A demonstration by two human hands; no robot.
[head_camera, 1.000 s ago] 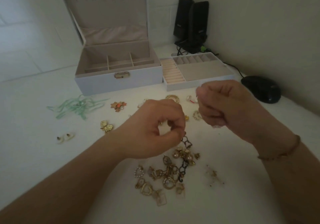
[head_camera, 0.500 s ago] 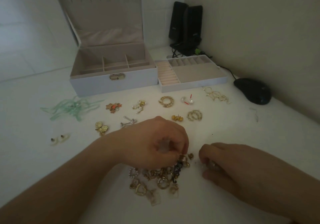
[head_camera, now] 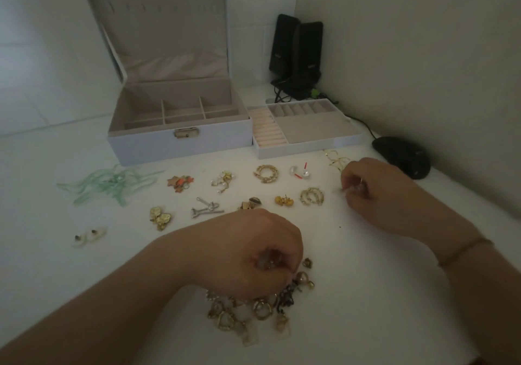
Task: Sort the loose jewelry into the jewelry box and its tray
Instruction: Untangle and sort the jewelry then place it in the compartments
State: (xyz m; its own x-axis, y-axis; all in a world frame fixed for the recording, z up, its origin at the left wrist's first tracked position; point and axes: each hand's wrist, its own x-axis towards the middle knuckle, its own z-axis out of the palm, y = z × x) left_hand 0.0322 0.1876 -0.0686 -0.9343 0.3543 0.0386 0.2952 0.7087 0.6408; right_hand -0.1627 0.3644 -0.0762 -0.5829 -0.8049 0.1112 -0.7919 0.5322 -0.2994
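On the white tabletop (head_camera: 366, 294), the left hand (head_camera: 248, 254) rested on a tangled pile of gold-toned charms and chains (head_camera: 253, 308) near the front edge, fingers curled down into it and pinching pieces of the pile. Right hand (head_camera: 372, 192) sat well apart, farther back to the right, fingers curled, pinching a small pale item (head_camera: 339, 192) too blurred to identify. A thin gold bracelet (head_camera: 465, 252) circled the right wrist. Pale lilac jewelry box (head_camera: 180, 145) stood open at the back, lid upright, beige compartments showing. Its removable tray (head_camera: 307, 147) lay touching the box's right side. Between box and hands, loose pieces lay in rows: mint-green ribbon-like piece (head_camera: 110, 183), orange star earrings (head_camera: 180, 183), gold round hoop (head_camera: 266, 173), pearl studs with red posts (head_camera: 300, 171), gold hoop pair (head_camera: 311, 196). Black computer mouse (head_camera: 401, 156) lay right of the tray; black speakers (head_camera: 296, 54) stood behind.
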